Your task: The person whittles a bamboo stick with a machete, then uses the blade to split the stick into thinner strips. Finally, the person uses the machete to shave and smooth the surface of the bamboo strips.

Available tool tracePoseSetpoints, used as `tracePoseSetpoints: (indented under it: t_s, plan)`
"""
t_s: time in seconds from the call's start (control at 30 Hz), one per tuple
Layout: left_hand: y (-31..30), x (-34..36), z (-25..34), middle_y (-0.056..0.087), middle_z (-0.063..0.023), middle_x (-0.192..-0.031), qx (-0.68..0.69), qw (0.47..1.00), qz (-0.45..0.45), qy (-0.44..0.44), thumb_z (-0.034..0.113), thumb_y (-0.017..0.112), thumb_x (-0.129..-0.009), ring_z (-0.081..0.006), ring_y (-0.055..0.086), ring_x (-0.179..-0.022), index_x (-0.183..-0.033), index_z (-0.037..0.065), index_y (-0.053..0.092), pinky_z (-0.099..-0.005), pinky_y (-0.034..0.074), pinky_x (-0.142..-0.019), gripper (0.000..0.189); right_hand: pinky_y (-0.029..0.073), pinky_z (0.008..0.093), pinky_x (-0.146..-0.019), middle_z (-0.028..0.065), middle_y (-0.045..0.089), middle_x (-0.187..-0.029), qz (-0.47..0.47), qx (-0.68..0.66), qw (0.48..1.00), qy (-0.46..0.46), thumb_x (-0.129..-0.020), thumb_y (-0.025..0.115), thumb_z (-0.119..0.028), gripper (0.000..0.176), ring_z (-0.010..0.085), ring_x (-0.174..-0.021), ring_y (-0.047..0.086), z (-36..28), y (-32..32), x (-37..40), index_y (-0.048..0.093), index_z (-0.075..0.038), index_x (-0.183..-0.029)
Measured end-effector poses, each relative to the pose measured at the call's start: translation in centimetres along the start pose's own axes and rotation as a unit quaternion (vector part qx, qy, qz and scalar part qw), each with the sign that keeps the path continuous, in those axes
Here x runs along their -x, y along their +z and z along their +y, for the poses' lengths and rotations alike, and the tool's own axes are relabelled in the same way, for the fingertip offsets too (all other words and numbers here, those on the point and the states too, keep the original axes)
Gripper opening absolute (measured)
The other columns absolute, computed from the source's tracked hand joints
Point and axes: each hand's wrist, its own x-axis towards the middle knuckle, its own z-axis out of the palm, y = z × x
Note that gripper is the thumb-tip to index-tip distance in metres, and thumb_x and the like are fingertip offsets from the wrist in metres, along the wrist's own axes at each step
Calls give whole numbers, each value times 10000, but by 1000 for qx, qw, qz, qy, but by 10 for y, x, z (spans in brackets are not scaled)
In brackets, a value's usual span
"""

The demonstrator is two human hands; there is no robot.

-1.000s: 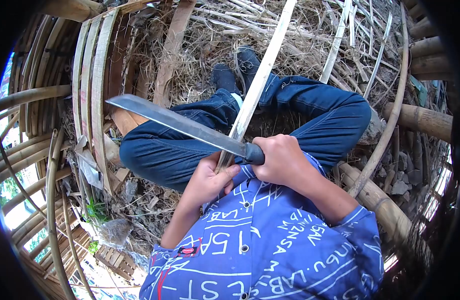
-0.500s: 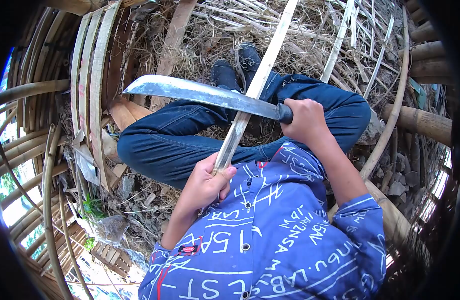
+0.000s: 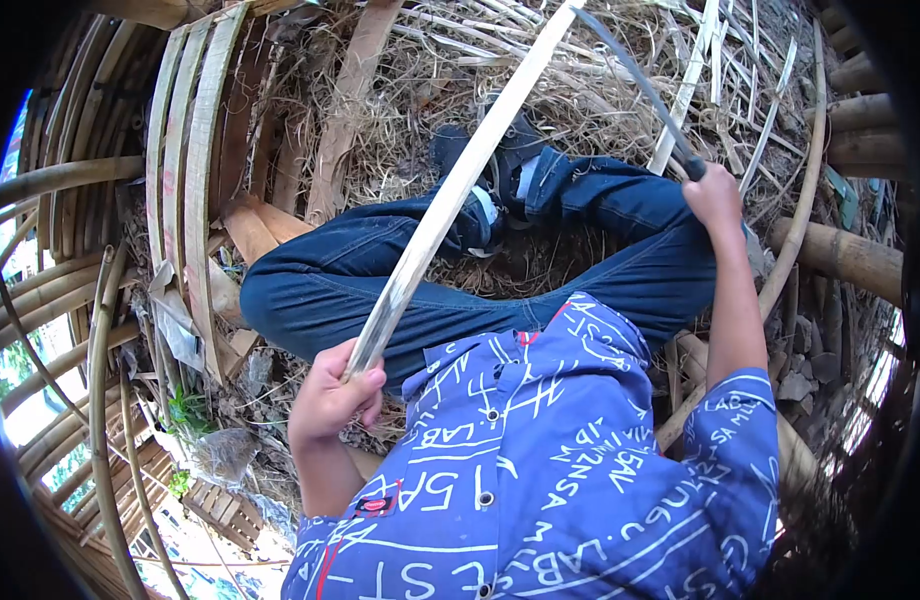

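Observation:
A long pale split-bamboo strip (image 3: 450, 205) runs from the lower left up to the top of the view, slanting over my crossed legs. My left hand (image 3: 335, 395) is closed round its near, darker-stained end, thumb pressed along it. Off to the right, over my knee, my right hand (image 3: 717, 203) grips the black handle of a machete (image 3: 648, 88). The blade points up and away to the left, seen nearly edge-on. Its tip overlaps the far end of the bamboo strip in this view.
Thin shavings (image 3: 420, 90) and loose split strips cover the ground in front. Wooden slats (image 3: 185, 180) stand on the left, near bamboo poles (image 3: 70, 180). A thick bamboo pole (image 3: 840, 258) and a bent pole (image 3: 805, 200) lie on the right, by stone rubble.
The machete has swung from lying across the strip to its far end, as my right hand moved right and forward. My left hand shifted left and down with the strip.

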Motion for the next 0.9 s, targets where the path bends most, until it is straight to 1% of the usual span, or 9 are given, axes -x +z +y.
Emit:
tracePoseSetpoints:
  t_s: [0.07,0.2,0.27,0.4,0.5,0.6,0.73,0.8,0.9]
  plan:
    - [-12,6,2,463,1,-600,-40,999,7,-35,136,622,-916,-83,489,-416,-914,-7,499,-232,378,-365,189,503,512,-750,272,653,-804,14,0,1000,18,-731,584,-210,246,447,-831,640,8,-7,2,672,-4,-833]
    - [-11,2,6,464,10,-599,-70,995,-12,-67,140,636,-907,-89,508,-438,-906,-10,502,-227,400,-396,200,501,496,-704,240,660,-784,-4,-75,997,-9,-747,604,-220,223,428,-785,646,-31,-22,42,667,-15,-807]
    - [-9,6,11,474,11,-600,-46,997,-28,-55,146,649,-896,-89,514,-445,-897,-9,505,-229,418,-415,211,497,469,-654,208,630,-681,-13,-173,984,-40,-738,622,-196,178,419,-713,633,-59,-23,69,643,-22,-771]
    - [-10,27,12,518,-28,-605,-20,999,-7,-31,200,691,-858,-104,534,-448,-859,-12,499,-241,402,-402,285,470,434,-585,199,591,-641,-39,-311,941,-130,-685,662,-132,129,422,-658,598,-103,-24,112,614,-22,-732]
    - [-22,33,5,538,-58,-581,-15,997,-61,37,237,683,-856,-110,538,-438,-859,-17,511,-242,366,-388,307,470,427,-574,192,578,-618,-58,-312,932,-174,-660,669,-117,127,420,-642,592,-118,-37,123,605,-21,-713]
    - [-14,4,0,554,-42,-605,-7,995,-93,43,208,667,-874,-104,555,-469,-883,-20,529,-239,390,-422,267,467,416,-560,190,564,-600,-71,-317,922,-211,-647,669,-104,129,419,-629,584,-129,-50,125,598,-14,-704]
    - [30,-66,-5,556,4,-659,-230,969,40,80,123,613,-921,-75,563,-576,-950,17,550,-224,442,-520,126,469,419,-558,196,569,-605,-77,-345,912,-207,-654,671,-102,126,418,-634,590,-133,-53,128,620,-17,-732]
    - [35,-90,-12,527,13,-688,-171,981,1,91,112,576,-947,-64,524,-566,-970,23,533,-230,442,-507,102,478,432,-567,194,581,-612,-79,-335,915,-209,-662,675,-119,129,414,-638,598,-136,-54,132,634,-30,-746]
    - [37,-111,-18,522,8,-718,-113,993,-4,22,185,603,-952,-71,522,-578,-973,27,539,-242,484,-536,172,492,460,-595,188,605,-626,-107,-319,922,-193,-675,682,-147,128,412,-653,611,-140,-55,138,643,-51,-750]
